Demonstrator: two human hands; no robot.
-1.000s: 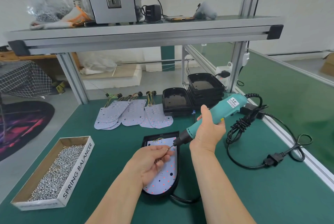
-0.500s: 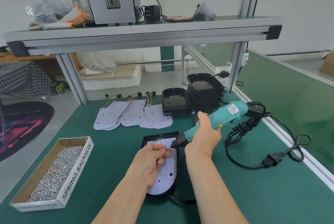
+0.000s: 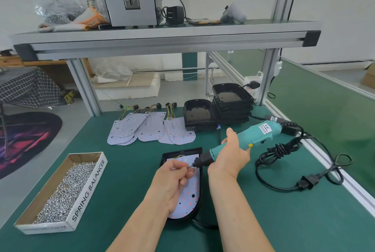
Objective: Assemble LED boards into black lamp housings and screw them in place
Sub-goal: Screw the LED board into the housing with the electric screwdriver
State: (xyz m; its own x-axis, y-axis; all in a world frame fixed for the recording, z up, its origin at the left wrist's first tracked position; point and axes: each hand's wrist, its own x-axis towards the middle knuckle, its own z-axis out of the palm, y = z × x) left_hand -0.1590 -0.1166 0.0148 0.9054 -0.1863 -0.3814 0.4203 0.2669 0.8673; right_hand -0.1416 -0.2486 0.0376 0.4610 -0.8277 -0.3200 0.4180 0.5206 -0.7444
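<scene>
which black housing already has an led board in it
The lamp housing nearest the person, under the screwdriver tip; the single housing and the stack's top one show bare interiors.

Green bench mat (image 3: pixel 284 221). Landmark = lamp housing (image 3: pixel 178 151), front-centre. Left of it: cardboard box (image 3: pixel 85 197) of screws (image 3: pixel 63 188). Behind it: loose LED boards (image 3: pixel 150 129) w/ wires, overlapping. Behind-right: empty housing (image 3: pixel 199 116), just beside a housing stack (image 3: pixel 232 107). Right: coiled power cable (image 3: pixel 284 150).
</scene>
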